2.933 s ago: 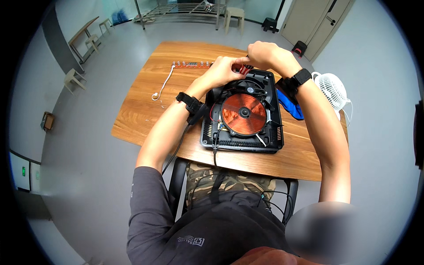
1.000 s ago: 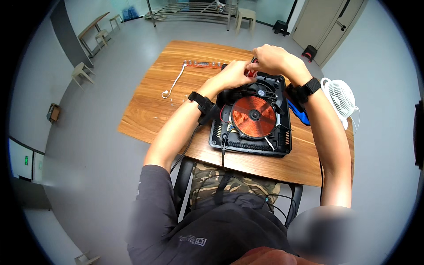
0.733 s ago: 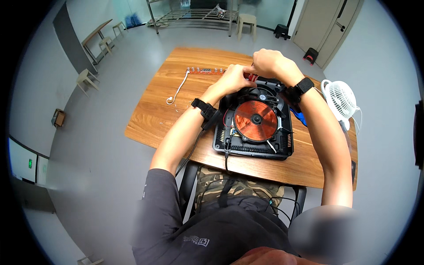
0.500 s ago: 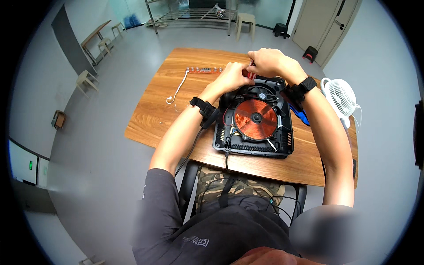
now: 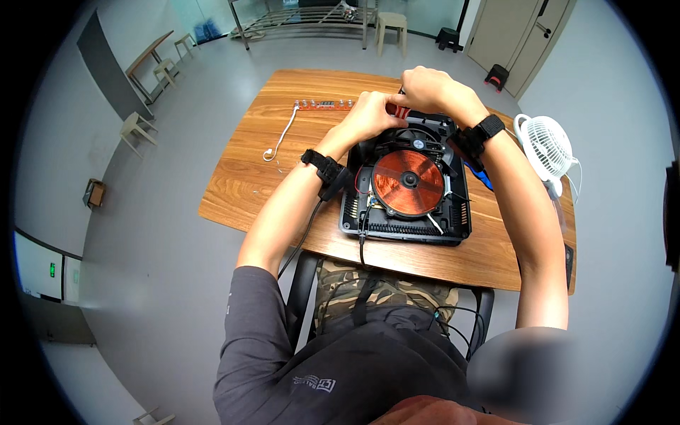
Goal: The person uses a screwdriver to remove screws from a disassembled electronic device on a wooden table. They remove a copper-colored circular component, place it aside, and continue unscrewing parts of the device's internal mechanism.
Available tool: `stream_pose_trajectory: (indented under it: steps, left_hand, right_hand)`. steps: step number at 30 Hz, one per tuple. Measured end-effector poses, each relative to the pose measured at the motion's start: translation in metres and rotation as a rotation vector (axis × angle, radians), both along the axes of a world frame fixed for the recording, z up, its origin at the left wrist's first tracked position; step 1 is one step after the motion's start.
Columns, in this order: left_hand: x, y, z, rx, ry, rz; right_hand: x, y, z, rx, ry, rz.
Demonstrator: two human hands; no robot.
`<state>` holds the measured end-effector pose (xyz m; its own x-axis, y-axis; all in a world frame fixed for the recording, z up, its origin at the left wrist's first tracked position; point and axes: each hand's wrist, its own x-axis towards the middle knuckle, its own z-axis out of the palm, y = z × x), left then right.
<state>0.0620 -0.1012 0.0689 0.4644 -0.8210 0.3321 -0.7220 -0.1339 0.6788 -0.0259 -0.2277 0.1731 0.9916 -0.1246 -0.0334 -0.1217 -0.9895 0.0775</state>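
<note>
An opened induction cooker [image 5: 354,230] lies on the wooden table in front of me, its round copper coil [image 5: 409,183] facing up. Over its far edge, both my hands meet around a small red-and-black tool [image 5: 401,112], mostly covered by fingers; its exact kind and tip are hidden. My left hand [image 5: 373,115] pinches low on it from the left. From the right, my right hand [image 5: 431,91] is bent over its upper end with curled fingers. A black fan [image 5: 423,136] sits in the casing just below my hands.
Left of the cooker lie a narrow red circuit board [image 5: 324,105] and its white cable [image 5: 285,134]. A small white fan [image 5: 547,147] stands at the table's right edge. Something blue [image 5: 482,177] rests beside the casing, partly behind my right arm. A black cord [image 5: 363,249] leaves its near side.
The view has shifted slightly. Both hands stay together at the cooker's far edge around the red-and-black tool, with my right hand a little higher over it.
</note>
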Motion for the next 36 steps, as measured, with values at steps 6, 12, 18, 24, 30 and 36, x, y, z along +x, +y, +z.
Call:
stream_pose_trajectory:
  steps: [6,12,18,24,30,36]
  left_hand:
    - [0.016,0.011,-0.006,-0.117,0.023,-0.162]
    - [0.057,0.094,-0.009,0.189,-0.125,0.017]
    - [0.076,0.207,-0.044,0.408,-0.067,0.274]
    - [0.075,0.242,-0.064,0.399,0.008,0.334]
    - [0.064,0.233,-0.068,0.457,-0.051,0.304]
    - [0.056,0.230,-0.068,0.465,-0.069,0.297]
  right_hand:
    - [0.002,-0.003,-0.010,0.034,-0.079,0.054]
    - [-0.003,-0.001,-0.012,0.016,-0.094,0.044]
    - [-0.001,-0.003,-0.017,0.032,-0.167,0.093]
    - [-0.001,-0.003,-0.019,0.015,-0.200,0.090]
    - [-0.006,-0.005,-0.028,0.015,-0.261,0.074]
    - [-0.010,0.006,-0.014,0.002,-0.183,-0.005]
